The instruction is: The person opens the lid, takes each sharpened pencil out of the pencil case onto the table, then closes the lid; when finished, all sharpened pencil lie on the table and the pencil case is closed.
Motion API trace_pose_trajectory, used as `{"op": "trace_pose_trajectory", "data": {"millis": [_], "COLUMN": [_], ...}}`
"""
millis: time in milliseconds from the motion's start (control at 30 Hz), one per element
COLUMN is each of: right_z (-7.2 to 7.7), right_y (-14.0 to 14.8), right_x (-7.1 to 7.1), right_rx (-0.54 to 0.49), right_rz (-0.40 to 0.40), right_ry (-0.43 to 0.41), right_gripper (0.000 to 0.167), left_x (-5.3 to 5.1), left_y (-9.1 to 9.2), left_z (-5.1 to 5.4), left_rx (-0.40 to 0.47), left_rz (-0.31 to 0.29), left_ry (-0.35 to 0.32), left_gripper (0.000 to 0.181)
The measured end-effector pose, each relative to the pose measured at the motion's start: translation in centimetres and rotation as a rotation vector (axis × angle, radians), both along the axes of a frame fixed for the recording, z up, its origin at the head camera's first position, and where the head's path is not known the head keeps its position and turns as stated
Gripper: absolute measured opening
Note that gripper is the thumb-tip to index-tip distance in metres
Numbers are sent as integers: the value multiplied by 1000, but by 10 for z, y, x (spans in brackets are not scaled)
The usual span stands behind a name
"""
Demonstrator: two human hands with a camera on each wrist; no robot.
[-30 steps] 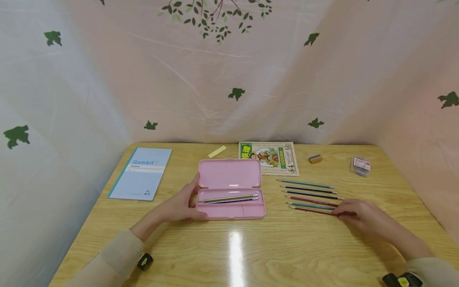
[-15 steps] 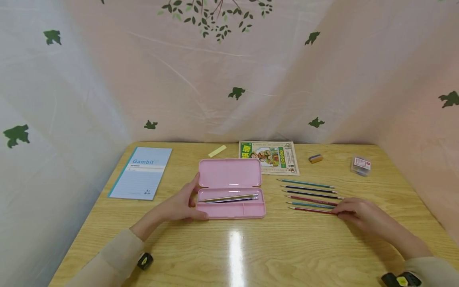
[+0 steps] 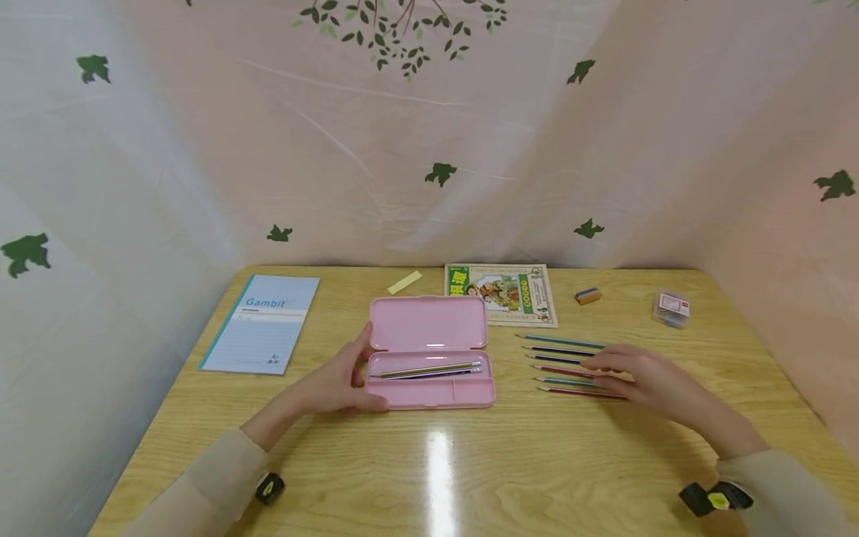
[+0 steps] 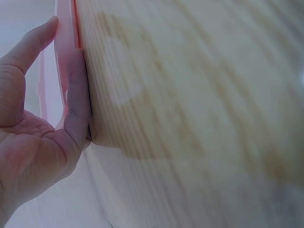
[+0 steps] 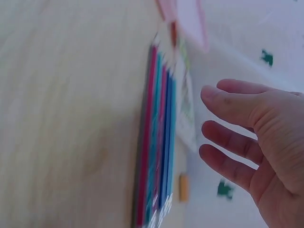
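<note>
Six pencils (image 3: 564, 371) lie side by side on the table (image 3: 537, 462), right of the pink box (image 3: 416, 392), tips pointing left toward it. The right hand (image 3: 649, 380) is nearer, over their back ends, its fingers apart and holding nothing. The left hand (image 3: 332, 384) rests on the box's left end, fingers spread. Two more pencils (image 3: 426, 371) lie inside. There is one notebook (image 3: 262, 328), one picture book (image 3: 530, 291), one yellow strip (image 3: 405, 282), one small block (image 3: 587, 296) and one clear little box (image 3: 672, 309).

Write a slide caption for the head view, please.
The left hand touches the open case while the right hand hovers over six pencils.
</note>
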State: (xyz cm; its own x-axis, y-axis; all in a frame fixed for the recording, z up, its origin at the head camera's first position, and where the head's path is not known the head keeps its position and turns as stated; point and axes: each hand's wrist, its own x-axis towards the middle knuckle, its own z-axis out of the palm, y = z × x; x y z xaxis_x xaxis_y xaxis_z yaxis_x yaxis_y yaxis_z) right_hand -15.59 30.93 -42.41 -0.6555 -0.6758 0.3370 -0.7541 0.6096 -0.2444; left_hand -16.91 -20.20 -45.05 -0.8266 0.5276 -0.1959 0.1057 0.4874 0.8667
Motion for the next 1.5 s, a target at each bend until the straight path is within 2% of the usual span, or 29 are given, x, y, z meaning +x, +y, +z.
{"op": "trace_pose_trajectory", "data": {"millis": [167,367,567,667,833,1167,1500], "right_z": [9,14,12,6,1,-8,-12], "right_y": [-37,-81,-119,-137,-163,-185,-191], "right_x": [-10,-24,-34,-38,-41,-41,-41], "right_rx": [-30,-30,18,39,66,179,168], "right_rz": [80,159,143,128,148,84,43], "right_ry": [15,-64,-193,-228,-228,-282,-292], "right_gripper": [38,33,27,29,26,27,29], "left_x": [0,0,0,2,1,1,0], "left_y": [0,-1,-1,0,0,1,1], "left_z": [0,-1,-3,-2,-3,-1,0], "left_rx": [-17,-16,5,19,6,-2,16], "left_rz": [1,6,7,8,14,14,9], "left_ry": [14,8,5,0,2,2,1], "left_gripper": [129,129,130,129,129,129,129]}}
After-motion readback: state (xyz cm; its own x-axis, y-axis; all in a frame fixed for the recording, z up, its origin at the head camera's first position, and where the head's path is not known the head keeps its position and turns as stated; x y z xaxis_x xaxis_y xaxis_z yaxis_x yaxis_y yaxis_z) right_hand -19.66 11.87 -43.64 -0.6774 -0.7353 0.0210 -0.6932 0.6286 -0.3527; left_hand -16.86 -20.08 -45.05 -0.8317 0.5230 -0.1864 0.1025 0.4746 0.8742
